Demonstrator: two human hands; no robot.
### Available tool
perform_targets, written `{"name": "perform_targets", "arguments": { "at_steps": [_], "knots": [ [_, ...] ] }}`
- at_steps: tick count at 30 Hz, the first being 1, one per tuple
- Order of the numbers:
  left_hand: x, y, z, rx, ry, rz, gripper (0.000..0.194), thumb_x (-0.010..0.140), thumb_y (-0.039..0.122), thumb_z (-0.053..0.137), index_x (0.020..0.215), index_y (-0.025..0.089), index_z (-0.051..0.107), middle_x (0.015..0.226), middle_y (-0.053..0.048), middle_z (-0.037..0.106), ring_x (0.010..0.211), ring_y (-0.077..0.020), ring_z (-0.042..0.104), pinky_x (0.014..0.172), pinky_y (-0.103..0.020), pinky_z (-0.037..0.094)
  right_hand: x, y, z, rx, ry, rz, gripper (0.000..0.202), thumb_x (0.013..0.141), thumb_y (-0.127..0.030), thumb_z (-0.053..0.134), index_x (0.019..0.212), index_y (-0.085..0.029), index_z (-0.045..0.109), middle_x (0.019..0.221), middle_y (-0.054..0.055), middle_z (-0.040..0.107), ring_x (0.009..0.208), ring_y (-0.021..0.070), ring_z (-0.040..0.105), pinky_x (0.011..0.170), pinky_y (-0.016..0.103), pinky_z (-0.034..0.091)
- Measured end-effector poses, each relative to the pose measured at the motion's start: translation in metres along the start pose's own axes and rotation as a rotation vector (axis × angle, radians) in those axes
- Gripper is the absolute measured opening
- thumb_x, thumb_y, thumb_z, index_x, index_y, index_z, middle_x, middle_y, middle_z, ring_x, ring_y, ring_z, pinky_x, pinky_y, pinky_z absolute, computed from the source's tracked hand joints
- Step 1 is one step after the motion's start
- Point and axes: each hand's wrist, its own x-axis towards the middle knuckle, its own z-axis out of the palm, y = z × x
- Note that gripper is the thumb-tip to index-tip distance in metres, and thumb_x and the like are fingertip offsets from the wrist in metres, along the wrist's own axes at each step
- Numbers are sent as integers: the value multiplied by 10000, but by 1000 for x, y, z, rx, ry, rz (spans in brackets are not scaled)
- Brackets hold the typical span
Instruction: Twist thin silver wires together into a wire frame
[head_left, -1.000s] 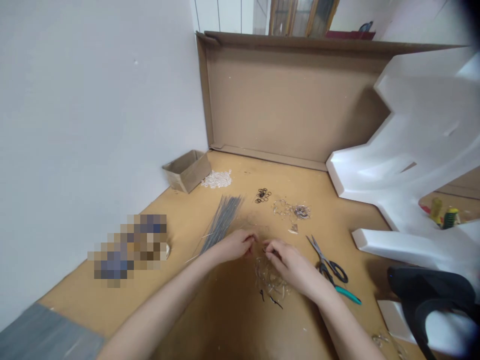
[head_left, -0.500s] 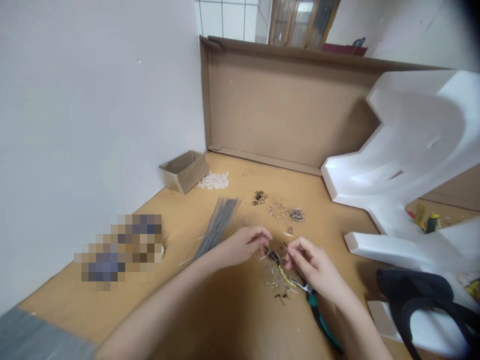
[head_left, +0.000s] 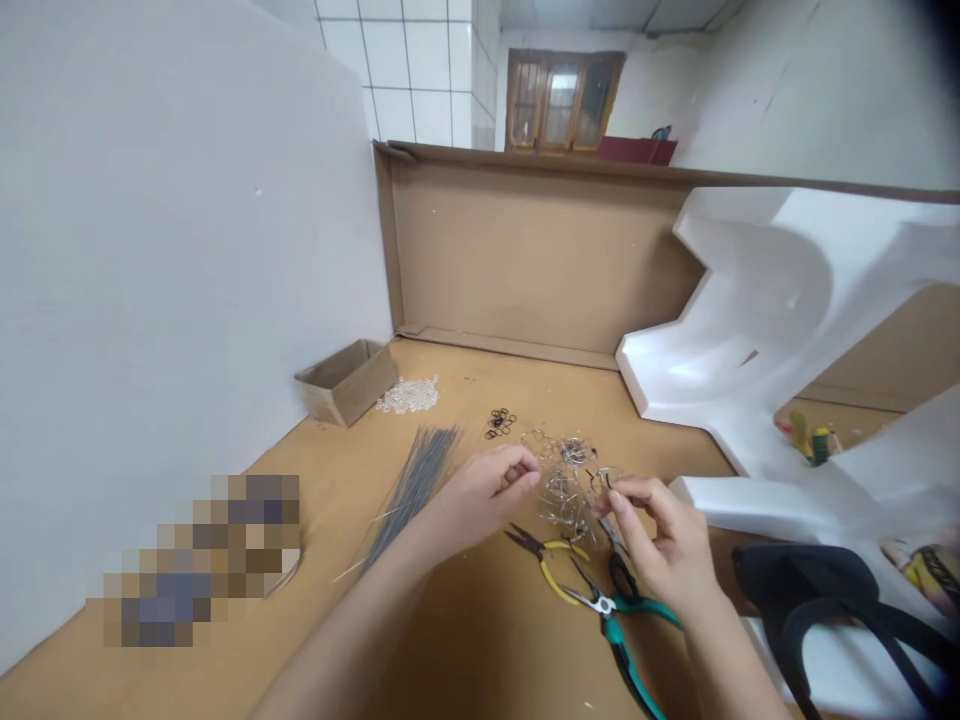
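Note:
My left hand [head_left: 501, 490] is closed beside a tangle of thin, clear and silvery loops [head_left: 564, 500]; what its fingers hold, if anything, is too small to name. Just right of the tangle, my right hand [head_left: 654, 522] pinches a small dark piece [head_left: 608, 482] between thumb and fingertips. Below the hands lie yellow-handled pliers [head_left: 551, 570] and green-handled pliers [head_left: 616, 640]. Dark-handled scissors [head_left: 622, 577] lie partly under my right hand. A bundle of grey wires [head_left: 420, 475] rests left of my left hand.
An open cardboard box [head_left: 349, 388] stands at the back left, near clear small pieces [head_left: 409, 395]. Black rings [head_left: 499, 424] lie behind the hands. White foam [head_left: 667, 385] and a black strapped object [head_left: 806, 580] occupy the right side.
The view has tilted up and shifted right. My hands have moved apart and off the pliers, uncovering both pairs and the scissors. The loops now lie in a heap farther back.

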Motion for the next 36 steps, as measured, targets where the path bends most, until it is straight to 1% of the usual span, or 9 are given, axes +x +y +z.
{"name": "perform_targets", "arguments": {
  "at_steps": [4,10,12,14,16,20,25,32,36],
  "knots": [
    [6,-2,8,-5,110,34,153,859,276,436,818,183,551,814,2,523,704,-103,498,642,-205,379,0,7,2,-40,92,-88,135,839,-127,496,903,-245,514,710,32,656,670,182,632,646,315,489],
    [7,-7,19,96,10,-5,167,826,317,493,741,185,550,711,16,558,610,-102,483,555,-207,355,-5,19,10,12,177,-76,158,833,-106,497,913,-238,530,731,44,663,692,193,643,644,336,510],
    [6,-9,21,83,2,-36,155,826,328,491,782,192,552,734,17,590,617,-105,511,567,-212,375,-7,23,14,51,242,-132,189,816,-81,511,929,-228,548,746,43,668,695,192,649,637,336,519],
    [7,-10,22,24,40,-70,136,820,321,499,871,198,529,787,10,609,640,-108,542,595,-222,409,-8,26,17,79,305,-186,222,796,-53,526,941,-218,564,750,40,673,698,189,655,628,331,528],
    [7,-12,24,-30,92,-92,188,795,313,536,940,200,496,852,-6,608,653,-109,555,607,-231,435,-8,27,19,80,334,-204,246,782,-33,534,949,-211,573,755,42,677,711,190,661,632,329,533],
    [8,-12,30,-123,119,-70,325,759,284,589,1056,217,474,939,-29,583,714,-120,577,632,-244,483,-9,28,22,18,344,-221,252,766,-33,553,947,-206,586,750,49,685,709,194,668,625,326,538],
    [8,-11,41,-208,176,32,365,743,184,586,1084,215,458,1009,-45,530,845,-132,592,706,-249,525,-11,29,26,-62,352,-237,238,760,-50,568,933,-210,591,762,55,690,708,195,668,651,335,543],
    [10,-14,48,73,253,143,362,784,121,487,1131,212,441,924,-29,572,812,-149,568,769,-323,488,-11,26,30,-84,363,-261,207,769,-78,562,925,-211,589,764,51,690,692,191,673,659,332,553],
    [10,-13,49,97,230,170,344,796,122,469,1127,214,454,887,-27,579,831,-165,543,775,-330,453,-10,23,32,-58,352,-275,212,765,-62,559,919,-205,582,755,53,686,683,188,673,664,334,557]
  ]
}}
